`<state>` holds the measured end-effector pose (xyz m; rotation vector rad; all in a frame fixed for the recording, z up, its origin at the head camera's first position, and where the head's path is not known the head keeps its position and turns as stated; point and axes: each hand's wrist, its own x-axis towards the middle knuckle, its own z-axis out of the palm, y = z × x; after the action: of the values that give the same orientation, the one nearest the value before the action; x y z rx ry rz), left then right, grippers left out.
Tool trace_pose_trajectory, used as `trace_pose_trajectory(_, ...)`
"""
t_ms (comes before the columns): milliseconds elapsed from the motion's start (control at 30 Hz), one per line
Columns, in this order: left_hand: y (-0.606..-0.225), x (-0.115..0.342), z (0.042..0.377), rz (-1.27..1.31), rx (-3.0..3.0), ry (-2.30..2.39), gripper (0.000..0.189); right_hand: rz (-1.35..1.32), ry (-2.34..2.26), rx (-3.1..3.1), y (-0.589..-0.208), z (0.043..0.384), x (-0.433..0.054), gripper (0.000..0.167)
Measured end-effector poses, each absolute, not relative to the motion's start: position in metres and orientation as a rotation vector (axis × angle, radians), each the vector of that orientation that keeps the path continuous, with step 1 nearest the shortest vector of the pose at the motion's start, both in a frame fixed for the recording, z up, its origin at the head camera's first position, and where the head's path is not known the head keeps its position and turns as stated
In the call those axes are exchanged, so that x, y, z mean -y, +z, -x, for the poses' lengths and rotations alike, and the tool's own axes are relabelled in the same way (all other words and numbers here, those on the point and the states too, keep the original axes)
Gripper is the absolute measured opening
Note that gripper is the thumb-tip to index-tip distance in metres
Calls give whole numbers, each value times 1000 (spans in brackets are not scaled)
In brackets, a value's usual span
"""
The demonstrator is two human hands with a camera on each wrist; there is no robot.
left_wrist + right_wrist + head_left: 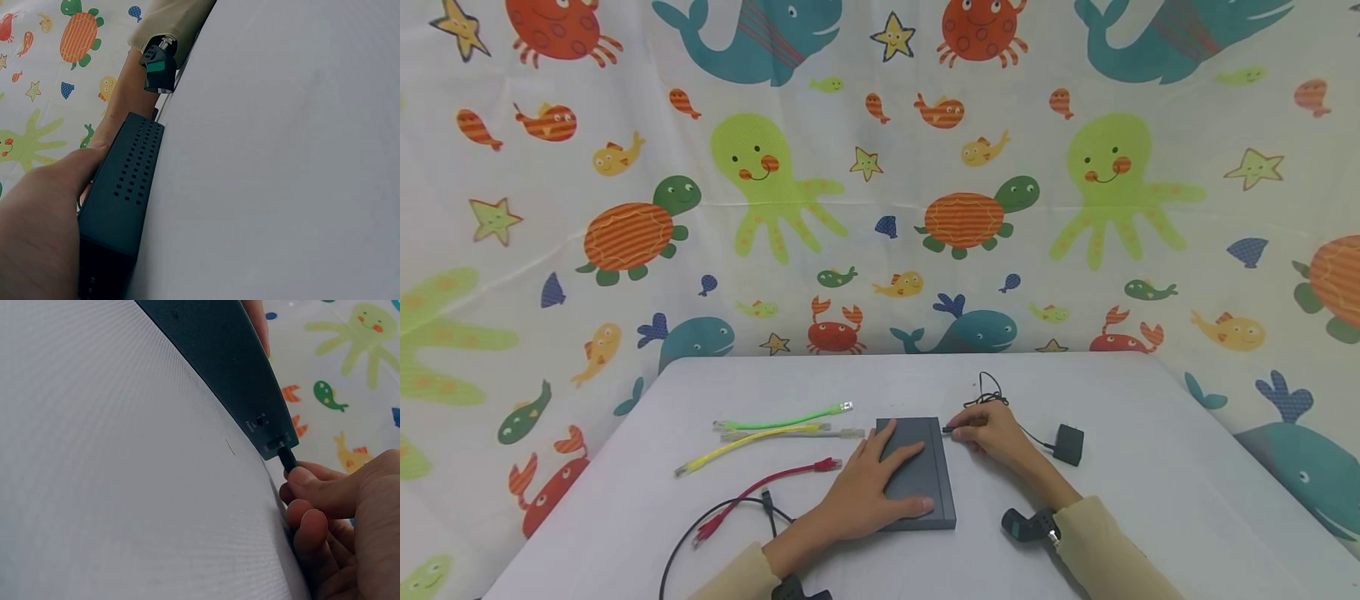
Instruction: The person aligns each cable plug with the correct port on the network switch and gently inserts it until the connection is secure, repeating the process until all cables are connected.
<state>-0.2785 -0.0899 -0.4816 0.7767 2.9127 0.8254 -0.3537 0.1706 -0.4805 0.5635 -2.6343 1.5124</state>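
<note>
A flat dark grey metal box [922, 479], which looks like a network switch, lies on the white table. My left hand [859, 493] rests on top of it with fingers spread. Rows of vent holes [134, 169] line one side in the left wrist view. Beside the box's far right corner, my right hand [997, 435] pinches a small black power plug [287, 459] between thumb and fingers. The plug's tip is at a port near the corner of the box's side; how deep it sits I cannot tell. Its thin black cord [990, 396] is bunched behind the hand.
A black power adapter [1068, 445] lies to the right. To the left are a green cable [790, 418], a yellow cable [748, 439], a grey cable [842, 433] and a red cable [760, 483]. A black cable [688, 532] curves near the left forearm. A patterned cloth hangs behind the table.
</note>
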Motion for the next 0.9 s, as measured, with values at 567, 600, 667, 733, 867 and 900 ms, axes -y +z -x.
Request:
trace_pose_trajectory(567,-481,91,278,-785,-2914,827,76,-592,1512,2631,-481,354,-171,11)
trace_pose_trajectory(600,-482,91,278,-788,-2913,830,76,-589,1509,2635,-480,354,-171,12)
trace_pose_trajectory(667,-482,91,279,-792,-2912,830,76,-578,1511,2640,-479,353,-170,12)
trace_pose_trajectory(733,-482,91,279,-794,-2912,830,76,-564,1512,2646,-479,353,-169,12)
trace_pose_trajectory(867,-483,92,278,-804,-2917,832,76,-563,1511,2649,-479,352,-169,12)
trace_pose_trajectory(900,-482,92,278,-805,-2918,831,77,-571,1513,2645,-480,352,-169,12)
